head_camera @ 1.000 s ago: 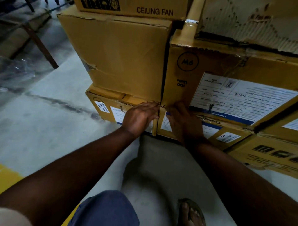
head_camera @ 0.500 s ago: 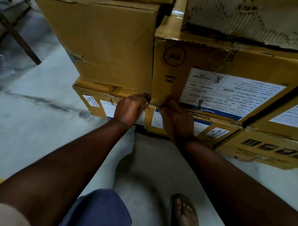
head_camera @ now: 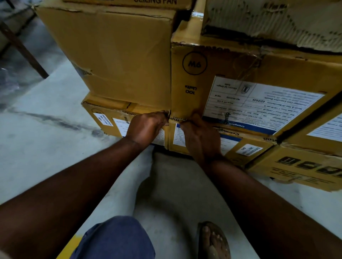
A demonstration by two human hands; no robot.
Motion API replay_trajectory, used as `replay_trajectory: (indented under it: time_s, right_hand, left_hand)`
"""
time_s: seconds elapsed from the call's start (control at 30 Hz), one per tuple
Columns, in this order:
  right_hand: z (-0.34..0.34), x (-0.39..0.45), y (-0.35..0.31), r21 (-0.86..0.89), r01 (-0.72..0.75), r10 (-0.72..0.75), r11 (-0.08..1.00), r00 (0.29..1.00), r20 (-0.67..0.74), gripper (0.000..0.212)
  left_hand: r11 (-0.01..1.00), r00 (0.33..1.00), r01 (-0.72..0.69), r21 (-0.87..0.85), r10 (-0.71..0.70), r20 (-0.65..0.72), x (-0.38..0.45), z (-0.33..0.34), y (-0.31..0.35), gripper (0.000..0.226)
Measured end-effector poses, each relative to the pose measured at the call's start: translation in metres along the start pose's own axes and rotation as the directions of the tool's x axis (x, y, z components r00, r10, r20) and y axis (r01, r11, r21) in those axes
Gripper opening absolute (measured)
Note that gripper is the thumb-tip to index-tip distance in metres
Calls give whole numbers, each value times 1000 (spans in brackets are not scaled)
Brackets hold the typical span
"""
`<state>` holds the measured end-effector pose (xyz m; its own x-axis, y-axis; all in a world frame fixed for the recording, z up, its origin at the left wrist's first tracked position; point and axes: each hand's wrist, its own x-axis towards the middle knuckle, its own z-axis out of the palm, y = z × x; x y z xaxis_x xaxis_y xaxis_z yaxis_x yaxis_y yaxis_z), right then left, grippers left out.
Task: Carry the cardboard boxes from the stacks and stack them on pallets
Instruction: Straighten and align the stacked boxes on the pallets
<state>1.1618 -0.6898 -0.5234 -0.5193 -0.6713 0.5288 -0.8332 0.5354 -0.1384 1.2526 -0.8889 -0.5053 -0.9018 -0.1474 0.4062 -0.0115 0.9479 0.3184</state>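
Brown cardboard boxes are stacked in front of me. A box marked 9W (head_camera: pixel 231 74), with a white label, sits upside down on a flat labelled box (head_camera: pixel 246 146). My right hand (head_camera: pixel 199 136) curls its fingers under the 9W box's lower front edge. My left hand (head_camera: pixel 146 127) hooks its fingers at that box's lower left corner, at the gap beside the large plain box (head_camera: pixel 120 55). The fingertips are hidden in the seam. Another flat box (head_camera: pixel 103 114) lies under the plain box.
A torn box (head_camera: pixel 277 22) rests on the 9W box and a ceiling fan box (head_camera: pixel 148 1) tops the left stack. A printed box (head_camera: pixel 296 166) lies low at right. A dark metal leg (head_camera: pixel 24 50) slants at far left. My sandalled foot (head_camera: pixel 212 240) stands on the concrete.
Both hands went from lying flat on the low boxes' fronts to curling their fingers into the seam under the 9W box. My head has moved closer to the stack.
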Motion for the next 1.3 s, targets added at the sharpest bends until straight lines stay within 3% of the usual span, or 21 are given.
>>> replay_trajectory:
  time_s: [0.3, 0.43, 0.53, 0.67, 0.87, 1.0, 1.07, 1.17, 1.3]
  right_hand:
    - [2, -3, 0, 46, 7, -6, 999, 1000, -13, 14]
    - [6, -4, 1, 80, -24, 26, 997, 999, -26, 12]
    - [-1, -6, -2, 201, -95, 83, 975, 994, 68, 29]
    - [-41, 1, -12, 267, -220, 135, 938, 943, 303, 46]
    - [-182, 60, -58, 264, -307, 145, 914, 857, 495, 47]
    - [-288, 98, -106, 379, -392, 136, 838, 824, 550, 43]
    - [-343, 118, -130, 386, -453, 167, 804, 794, 585, 42]
    - [-408, 135, -176, 379, -539, 252, 752, 767, 590, 41]
    - [-444, 163, -243, 365, -493, 239, 790, 795, 557, 36]
  left_hand:
    - [999, 999, -53, 8, 53, -10, -5, -7, 6, 28]
    - [997, 996, -73, -4, 73, 52, -9, -1, 0, 35]
    - [1000, 998, -17, -2, 17, 60, -12, 2, 2, 47]
    - [990, 991, 117, -82, -111, 81, -11, -18, 27, 37]
    - [973, 981, 179, -145, -165, 106, -10, -151, 84, 27]
    - [933, 940, 335, -130, -322, 113, 1, -269, 127, 31]
    - [897, 904, 415, -152, -387, 182, 8, -336, 151, 33]
    - [850, 858, 497, -174, -450, 248, 3, -416, 171, 35]
    - [783, 816, 572, -244, -516, 261, -23, -495, 147, 35]
